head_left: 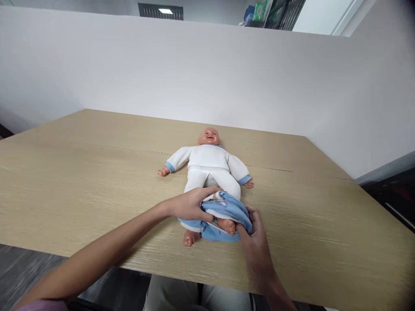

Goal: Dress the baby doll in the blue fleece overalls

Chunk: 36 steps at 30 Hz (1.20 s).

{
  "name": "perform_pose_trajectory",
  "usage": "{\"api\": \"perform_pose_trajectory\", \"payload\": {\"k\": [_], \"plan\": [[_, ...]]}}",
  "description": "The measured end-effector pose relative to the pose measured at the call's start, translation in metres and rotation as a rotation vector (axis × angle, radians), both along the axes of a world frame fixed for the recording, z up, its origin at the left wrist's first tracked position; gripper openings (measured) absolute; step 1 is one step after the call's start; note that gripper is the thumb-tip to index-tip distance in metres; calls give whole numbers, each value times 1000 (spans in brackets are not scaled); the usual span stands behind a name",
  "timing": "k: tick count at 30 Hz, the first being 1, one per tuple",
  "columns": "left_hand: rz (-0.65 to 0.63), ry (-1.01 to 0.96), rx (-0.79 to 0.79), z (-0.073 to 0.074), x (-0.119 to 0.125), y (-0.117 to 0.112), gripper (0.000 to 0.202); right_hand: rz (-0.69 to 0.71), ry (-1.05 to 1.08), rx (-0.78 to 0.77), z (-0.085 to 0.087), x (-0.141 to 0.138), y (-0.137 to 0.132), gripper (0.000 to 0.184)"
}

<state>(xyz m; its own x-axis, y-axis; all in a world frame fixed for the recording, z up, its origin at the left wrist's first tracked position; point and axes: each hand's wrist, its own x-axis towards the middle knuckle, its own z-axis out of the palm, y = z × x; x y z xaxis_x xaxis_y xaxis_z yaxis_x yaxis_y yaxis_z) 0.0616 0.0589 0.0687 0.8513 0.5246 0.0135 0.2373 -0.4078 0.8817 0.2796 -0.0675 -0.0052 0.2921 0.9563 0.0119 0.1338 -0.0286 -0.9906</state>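
A baby doll (209,156) in a white top with blue cuffs and white leggings lies on its back, feet toward me. Light-blue baby trousers (227,207) with white edging are bunched around its lower legs. Both feet stick out of the blue cloth. My left hand (196,204) grips the bunched trousers from the left, thumb beside the doll's foot (228,225) on the right. On the other side my right hand (255,237) is closed on the trouser edge, its fingers partly hidden by fabric. The doll's other foot (191,238) rests near the table's front.
The doll lies on a wide light-wood table (97,181) with seams across its top. Behind it rises a white partition wall (194,73). A dark object (392,190) stands past the table's right edge. My legs (197,293) are below the front edge.
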Motion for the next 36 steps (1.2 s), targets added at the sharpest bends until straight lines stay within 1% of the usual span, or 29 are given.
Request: {"api": "perform_pose_trajectory", "payload": {"k": [3, 5, 7, 9, 11, 12, 14, 16, 18, 19, 21, 24, 25, 27, 29, 31, 33, 36], "plan": [[-2, -44, -22, -3, -2, 4, 47, 81, -99, 82, 6, 10, 12, 42], [2, -73, -14, -6, -3, 7, 35, 172, -206, 90, 9, 20, 21, 31], [9, -98, 46, -10, -5, 9, 28, 287, -265, 85, 13, 31, 29, 25], [13, -103, 125, -11, -7, 9, 25, 432, -250, 71, 18, 42, 39, 23], [14, -88, 210, -11, -10, 6, 25, 574, -256, 44, 26, 52, 47, 20], [23, -69, 259, -10, -12, 5, 29, 618, -286, 42, 30, 56, 50, 20], [66, -12, 355, -8, -19, 0, 41, 654, -382, 59, 37, 62, 53, 26], [126, 48, 408, -7, -28, -3, 57, 682, -446, 66, 42, 67, 54, 33], [182, 85, 395, -8, -39, -6, 68, 705, -450, 52, 44, 70, 55, 35], [201, 94, 374, -9, -45, -6, 69, 715, -433, 45, 44, 71, 56, 33], [222, 91, 323, -12, -53, -6, 59, 753, -362, 47, 43, 74, 62, 27], [201, -11, 222, -16, -58, 1, 31, 820, -163, 66, 37, 74, 80, 24], [192, -73, 178, -19, -57, 5, 24, 805, -92, 80, 34, 73, 89, 23], [218, -194, 48, -27, -53, 14, 23, 706, 20, 113, 27, 69, 107, 23], [324, -285, -116, -39, -47, 22, 29, 599, 104, 114, 20, 63, 124, 23], [461, -339, -243, -51, -42, 27, 36, 511, 209, 59, 14, 55, 134, 21], [547, -349, -309, -59, -40, 28, 41, 442, 307, 5, 9, 47, 138, 19], [588, -275, -362, -61, -40, 23, 46, 352, 443, -68, 3, 35, 132, 22]]}}
